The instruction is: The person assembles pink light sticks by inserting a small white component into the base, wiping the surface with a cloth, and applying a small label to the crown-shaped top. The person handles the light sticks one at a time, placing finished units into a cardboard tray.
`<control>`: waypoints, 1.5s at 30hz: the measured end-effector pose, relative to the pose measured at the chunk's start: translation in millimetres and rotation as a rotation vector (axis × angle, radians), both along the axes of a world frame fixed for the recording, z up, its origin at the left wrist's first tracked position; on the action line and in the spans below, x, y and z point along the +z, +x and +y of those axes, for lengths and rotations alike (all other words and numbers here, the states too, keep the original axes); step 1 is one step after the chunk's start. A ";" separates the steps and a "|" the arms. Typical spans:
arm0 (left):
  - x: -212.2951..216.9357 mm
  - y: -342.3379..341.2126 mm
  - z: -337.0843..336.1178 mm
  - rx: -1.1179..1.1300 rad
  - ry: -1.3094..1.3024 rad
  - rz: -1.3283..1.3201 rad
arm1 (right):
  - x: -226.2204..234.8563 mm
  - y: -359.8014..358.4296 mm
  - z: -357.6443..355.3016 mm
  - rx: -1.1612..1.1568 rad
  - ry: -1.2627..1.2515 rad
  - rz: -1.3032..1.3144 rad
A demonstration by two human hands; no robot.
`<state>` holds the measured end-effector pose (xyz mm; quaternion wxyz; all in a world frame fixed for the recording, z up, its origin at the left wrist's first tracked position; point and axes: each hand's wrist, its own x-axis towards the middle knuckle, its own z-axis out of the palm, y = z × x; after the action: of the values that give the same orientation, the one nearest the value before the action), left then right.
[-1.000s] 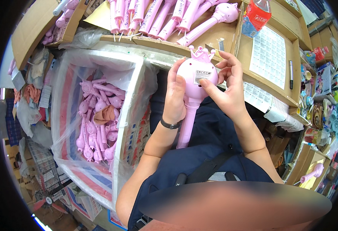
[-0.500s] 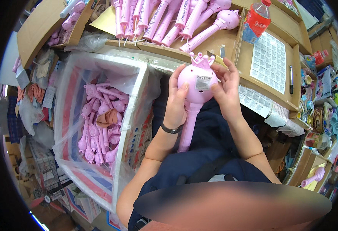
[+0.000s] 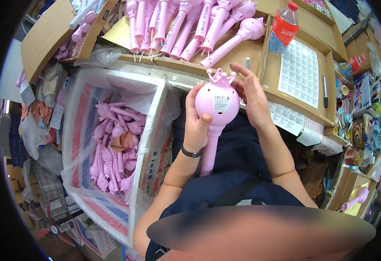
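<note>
A pink toy wand (image 3: 211, 102) with a round head and a small crown on top stands nearly upright over my lap, handle downward. My left hand (image 3: 196, 117) grips its round head from the left, thumb across the front. A pale printed label (image 3: 221, 104) is on the front of the head, with a small dark hole below it. At the wand's right my right hand (image 3: 252, 93) is open, fingers extended beside the crown; its thumb and part of its fingers are hidden from clear view.
More pink wands (image 3: 177, 26) lie in a cardboard tray along the bench. To its right are a red-labelled bottle (image 3: 284, 28), a label sheet (image 3: 299, 74) and a black marker (image 3: 325, 91). A plastic-lined bin (image 3: 79, 191) of pink wand parts stands at my left.
My right hand has come off the wand's round head and opened beside it. The wand has shifted slightly down and left in view, still in my left hand.
</note>
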<state>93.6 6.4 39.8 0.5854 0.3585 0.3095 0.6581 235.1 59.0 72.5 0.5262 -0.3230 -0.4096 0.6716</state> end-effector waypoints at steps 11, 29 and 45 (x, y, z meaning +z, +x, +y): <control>13.4 -9.9 10.7 0.057 0.026 -0.042 | -66.0 6.6 -35.5 -0.048 0.039 0.059; -60.0 9.5 -10.6 -0.339 -0.086 0.506 | -7.3 293.0 213.4 -0.473 -0.268 -0.606; -5.3 16.6 270.2 0.210 0.220 1.997 | -20.6 224.7 34.5 -0.269 0.246 -0.640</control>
<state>110.3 276.5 34.5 -0.0390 0.7683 0.6255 0.1300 459.9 93.5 51.9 0.4897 -0.5020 -0.5852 0.4071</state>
